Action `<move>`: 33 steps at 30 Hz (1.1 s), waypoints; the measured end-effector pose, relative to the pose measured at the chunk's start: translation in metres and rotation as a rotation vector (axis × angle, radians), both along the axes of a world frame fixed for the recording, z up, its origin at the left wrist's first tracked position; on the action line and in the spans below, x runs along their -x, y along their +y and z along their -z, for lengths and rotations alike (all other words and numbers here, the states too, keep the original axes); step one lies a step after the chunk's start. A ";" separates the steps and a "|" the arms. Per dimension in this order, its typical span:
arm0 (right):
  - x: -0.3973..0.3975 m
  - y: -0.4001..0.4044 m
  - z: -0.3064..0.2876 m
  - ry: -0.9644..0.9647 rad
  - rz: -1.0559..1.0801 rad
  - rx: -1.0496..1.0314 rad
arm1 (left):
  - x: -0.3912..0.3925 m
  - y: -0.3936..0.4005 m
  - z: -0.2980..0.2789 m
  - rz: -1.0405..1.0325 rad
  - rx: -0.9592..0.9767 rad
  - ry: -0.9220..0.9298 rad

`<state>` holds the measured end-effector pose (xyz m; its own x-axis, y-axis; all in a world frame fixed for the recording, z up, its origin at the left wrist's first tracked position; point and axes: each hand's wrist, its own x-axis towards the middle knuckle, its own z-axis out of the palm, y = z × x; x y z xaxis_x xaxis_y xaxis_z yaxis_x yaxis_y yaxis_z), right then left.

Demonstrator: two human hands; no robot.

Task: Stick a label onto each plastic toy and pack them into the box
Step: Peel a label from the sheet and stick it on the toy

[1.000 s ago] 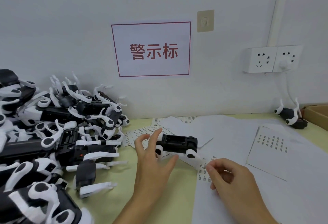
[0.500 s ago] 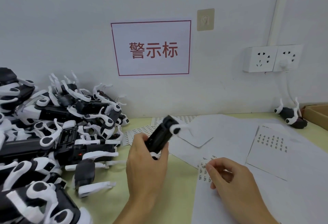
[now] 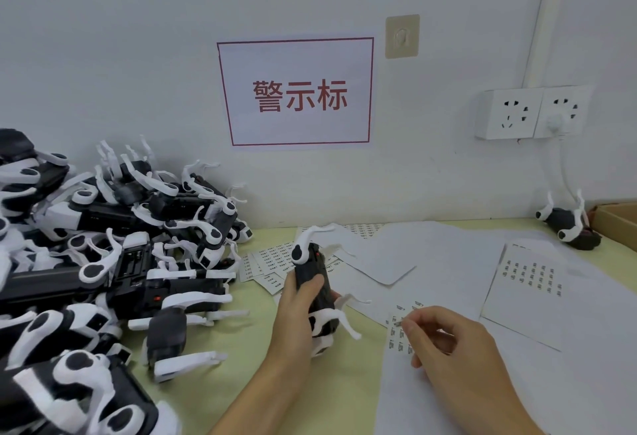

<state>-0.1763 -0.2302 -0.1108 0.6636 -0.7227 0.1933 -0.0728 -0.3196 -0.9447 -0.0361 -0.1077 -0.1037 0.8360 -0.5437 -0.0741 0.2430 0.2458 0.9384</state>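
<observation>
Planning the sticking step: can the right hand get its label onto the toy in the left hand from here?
Probably yes. The right hand pinches at the label sheet just beside the toy, which the left hand grips upright; nothing lies between them.

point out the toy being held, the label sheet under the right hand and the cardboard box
held toy [image 3: 315,283], head view, on its black body above the left thumb
label sheet [image 3: 396,334], head view, on the printed labels left of the right fingertips
cardboard box [image 3: 617,219], head view, on its brown wall at the right edge
</observation>
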 end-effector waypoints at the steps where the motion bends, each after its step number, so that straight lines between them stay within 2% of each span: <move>1: 0.000 0.000 0.000 -0.001 -0.001 0.000 | -0.001 0.001 0.001 0.006 0.011 0.011; 11: 0.000 0.001 0.001 0.004 0.006 0.052 | -0.010 0.002 0.008 0.017 0.144 -0.124; 13: 0.000 0.002 0.002 -0.017 -0.001 0.120 | -0.011 0.002 0.009 0.036 0.143 -0.125; 19: 0.000 0.011 -0.002 -0.086 -0.070 0.510 | -0.012 0.001 0.011 0.056 0.118 -0.164; 23: -0.008 0.009 -0.021 -0.135 -0.121 0.514 | -0.011 0.000 0.013 0.066 0.041 -0.235; 28: -0.029 0.000 -0.055 0.012 -0.368 0.514 | -0.012 0.000 0.015 0.064 0.022 -0.273; 33: -0.065 -0.011 -0.076 0.150 -0.440 0.623 | -0.013 0.000 0.014 0.065 0.045 -0.250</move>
<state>-0.1113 -0.2414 -0.0348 0.9153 -0.1742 0.3632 0.0712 -0.8175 -0.5716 -0.0235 -0.1074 -0.1180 0.7883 -0.5952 0.1559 0.0219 0.2803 0.9597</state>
